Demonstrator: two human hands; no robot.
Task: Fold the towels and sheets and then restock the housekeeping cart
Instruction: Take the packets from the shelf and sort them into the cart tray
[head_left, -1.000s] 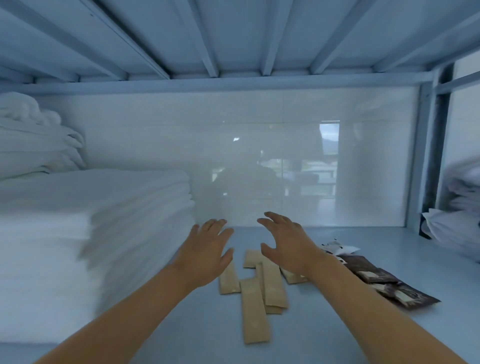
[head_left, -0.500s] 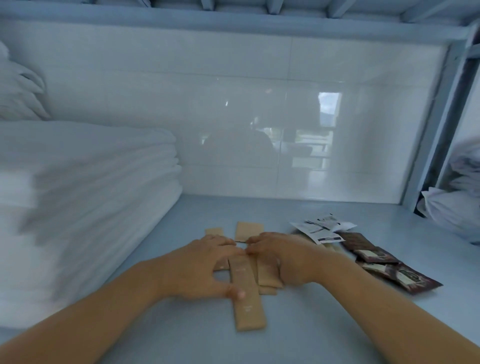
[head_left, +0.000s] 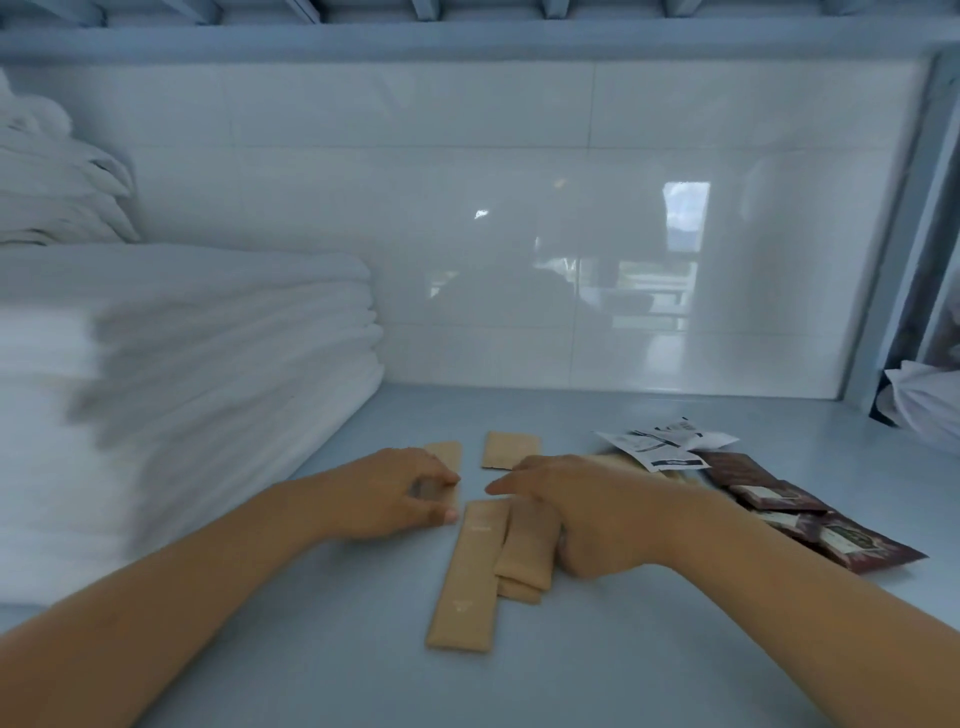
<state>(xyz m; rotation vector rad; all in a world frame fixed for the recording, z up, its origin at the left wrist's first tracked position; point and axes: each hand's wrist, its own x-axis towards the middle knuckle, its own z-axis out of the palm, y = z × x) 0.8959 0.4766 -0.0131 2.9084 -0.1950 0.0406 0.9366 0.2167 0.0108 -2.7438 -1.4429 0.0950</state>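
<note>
Tan paper packets (head_left: 470, 566) lie at the middle bottom, light and bendy, best pinched by their edges. The left hand (head_left: 392, 493) pinches one; the right hand (head_left: 582, 512) curls around others. White towels (head_left: 182, 374) sit left.

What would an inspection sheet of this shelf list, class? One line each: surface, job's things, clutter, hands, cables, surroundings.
Surface: pale blue shelf, bare in front.
Job's things: stack of folded white towels at left; tan packets in the middle.
Clutter: dark brown packets and white packets at right.
Hands: left hand grips a tan packet; right hand grips several.
Cables: nothing seen.
Surroundings: glossy white tiled wall; more white linen beyond the post.
</note>
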